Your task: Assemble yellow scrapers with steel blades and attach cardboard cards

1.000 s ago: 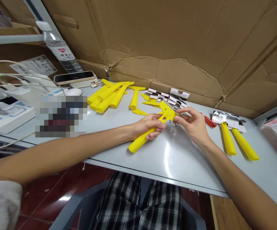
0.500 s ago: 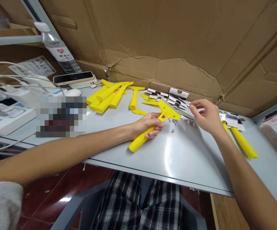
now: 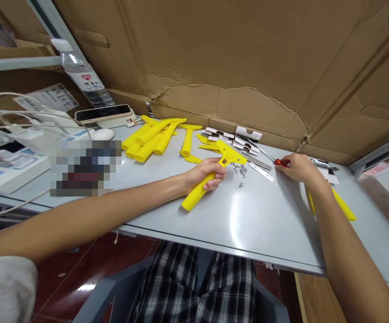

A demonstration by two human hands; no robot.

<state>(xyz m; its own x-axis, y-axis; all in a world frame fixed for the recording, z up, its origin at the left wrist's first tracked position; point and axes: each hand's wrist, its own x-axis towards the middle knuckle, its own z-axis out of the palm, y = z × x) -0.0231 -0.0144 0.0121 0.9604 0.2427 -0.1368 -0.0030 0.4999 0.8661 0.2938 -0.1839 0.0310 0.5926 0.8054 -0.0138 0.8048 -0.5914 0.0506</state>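
Note:
My left hand point(image 3: 207, 176) is wrapped round the handle of a yellow scraper point(image 3: 194, 197), its wide head tilted up to the right. A screw shows in that head, and a thin metal edge runs along it. My right hand point(image 3: 297, 167) is closed on the red handle of a screwdriver point(image 3: 281, 163), whose thin shaft points up-left close to the tabletop. Between the hands lie small loose screws point(image 3: 243, 171) and flat metal strips point(image 3: 260, 171). White card sleeves point(image 3: 244, 142) are heaped just behind the scraper's head.
Several yellow scraper handles point(image 3: 155, 138) are piled at the back left. More yellow handles point(image 3: 344, 205) lie beyond my right forearm. A phone point(image 3: 103, 113), a water bottle point(image 3: 86, 78) and power strips with cables point(image 3: 15, 161) crowd the left. Cardboard point(image 3: 231, 58) walls off the back.
My right hand has moved slightly down and away from the scraper's head and has closed on the red-handled screwdriver. My left hand keeps the scraper nearly in place.

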